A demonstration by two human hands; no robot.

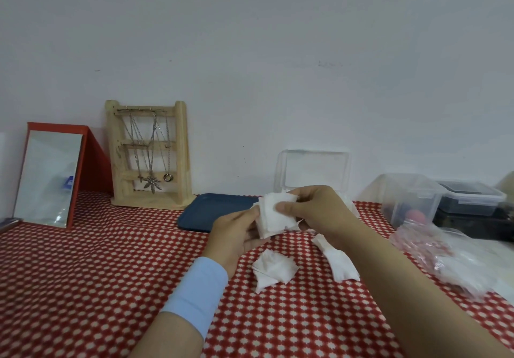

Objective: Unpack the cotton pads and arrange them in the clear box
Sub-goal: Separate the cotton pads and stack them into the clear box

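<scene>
Stack of cotton pads [274, 215] gripped in both hands, left hand [236, 235] cupping beneath, right hand [314, 210] pinching the top edge. Clear box [345, 174] stands open beyond them, just behind my right hand, the nearer one; loose pads [274, 270] lie below my wrists.

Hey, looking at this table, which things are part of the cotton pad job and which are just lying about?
Part of the job: stack of cotton pads held by left hand and right hand; loose cotton pads on the cloth; clear box; crumpled plastic wrapper.
Just lying about: mirror; jewellery stand; blue tray; storage containers.
</scene>
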